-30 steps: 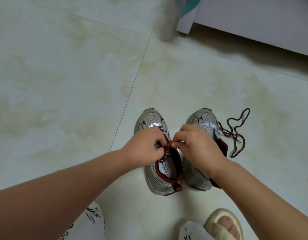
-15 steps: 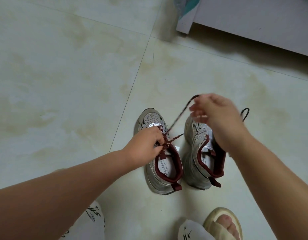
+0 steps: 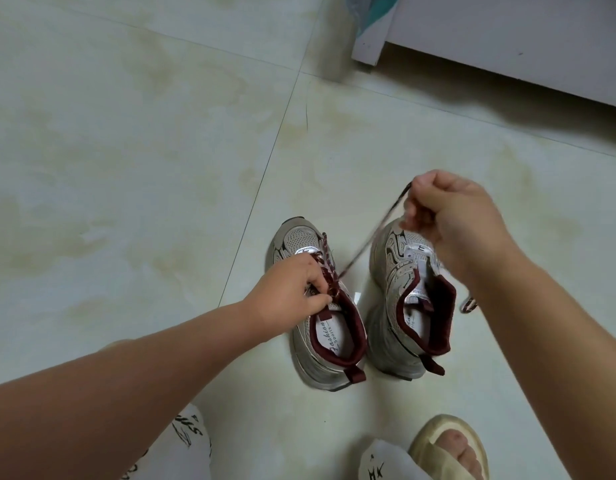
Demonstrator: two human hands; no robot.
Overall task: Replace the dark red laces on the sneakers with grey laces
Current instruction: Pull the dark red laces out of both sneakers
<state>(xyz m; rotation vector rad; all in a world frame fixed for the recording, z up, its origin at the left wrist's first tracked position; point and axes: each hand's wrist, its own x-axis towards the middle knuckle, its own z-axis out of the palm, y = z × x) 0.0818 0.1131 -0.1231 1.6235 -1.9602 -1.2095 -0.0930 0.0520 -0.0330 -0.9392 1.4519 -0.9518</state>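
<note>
The left hand (image 3: 292,289) pinches the crossings on the left grey mesh sneaker (image 3: 317,306); from there the dark red speckled lace (image 3: 369,237) slants up-right to the right hand (image 3: 452,216), fist closed round its end.

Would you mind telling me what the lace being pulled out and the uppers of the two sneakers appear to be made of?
The dark red lace looks like woven or braided fabric cord, matte, flecked with paler threads. The sneakers, left one and right one, seem mesh fabric at the toe, with smoother, probably synthetic, overlays; their dark red collars look like soft padded textile.
</note>
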